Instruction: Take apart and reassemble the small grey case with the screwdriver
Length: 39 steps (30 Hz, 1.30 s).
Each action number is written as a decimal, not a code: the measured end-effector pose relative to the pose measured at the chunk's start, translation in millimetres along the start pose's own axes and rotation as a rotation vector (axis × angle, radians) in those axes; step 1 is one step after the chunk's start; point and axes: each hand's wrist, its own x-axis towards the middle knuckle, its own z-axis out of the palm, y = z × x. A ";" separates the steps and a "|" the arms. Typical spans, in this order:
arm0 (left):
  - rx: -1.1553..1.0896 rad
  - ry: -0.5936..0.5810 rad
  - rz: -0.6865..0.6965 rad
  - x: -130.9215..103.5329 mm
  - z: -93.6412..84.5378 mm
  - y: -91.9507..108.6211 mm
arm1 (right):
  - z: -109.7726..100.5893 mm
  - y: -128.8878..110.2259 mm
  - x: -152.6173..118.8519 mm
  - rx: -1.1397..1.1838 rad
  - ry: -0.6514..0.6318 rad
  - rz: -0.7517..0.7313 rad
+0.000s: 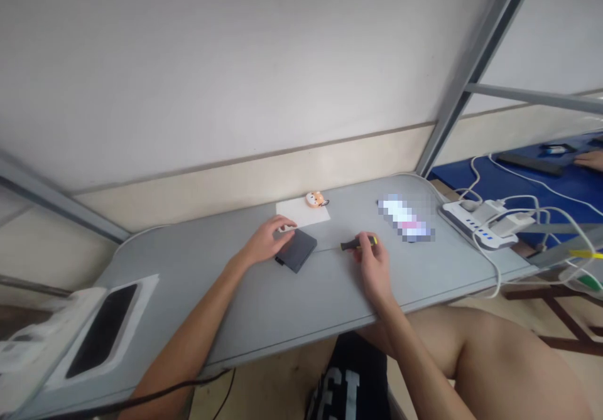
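A flat dark square box (298,250) lies on the grey desk. My left hand (269,240) is at its far left corner, the thumb resting at the box's edge and the fingers apart from it, loosely bent. In my right hand (374,263) is a screwdriver (351,244) with a black and yellow handle, gripped between thumb and fingers and pointing left toward the box. A thin line runs between handle and box; whether it is the shaft or a desk seam, I cannot tell.
Behind the box lie white paper (301,214) and an orange-and-white animal-face trinket (315,199). A lit, blurred phone (406,219) and a power strip (478,224) with cables are to the right. A dark-screened device (102,329) lies left. Another person's hand (590,159) shows far right.
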 end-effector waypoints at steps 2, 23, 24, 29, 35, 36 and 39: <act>-0.026 -0.143 0.008 -17.7 -5.3 14.4 | -0.3 0.7 0.2 -0.006 0.020 -0.001; 0.326 0.005 0.221 -17.2 77.9 95.6 | -3.4 1.2 1.0 0.095 0.448 -0.140; 0.262 0.002 0.231 -13.2 75.7 97.7 | -3.0 0.3 -0.2 0.080 0.417 -0.146; 0.135 -0.027 0.307 -6.4 52.5 70.0 | 1.4 -2.4 -3.8 0.026 0.239 -0.146; 0.159 -0.055 0.264 -9.0 53.6 39.8 | 2.0 -1.2 -6.0 -0.022 0.100 -0.253; 0.160 -0.042 0.258 -8.9 55.3 40.3 | 1.0 -0.7 -6.9 -0.027 0.091 -0.255; 0.204 -0.010 0.246 -8.6 57.1 44.2 | -2.3 0.5 -9.8 -0.033 0.040 -0.251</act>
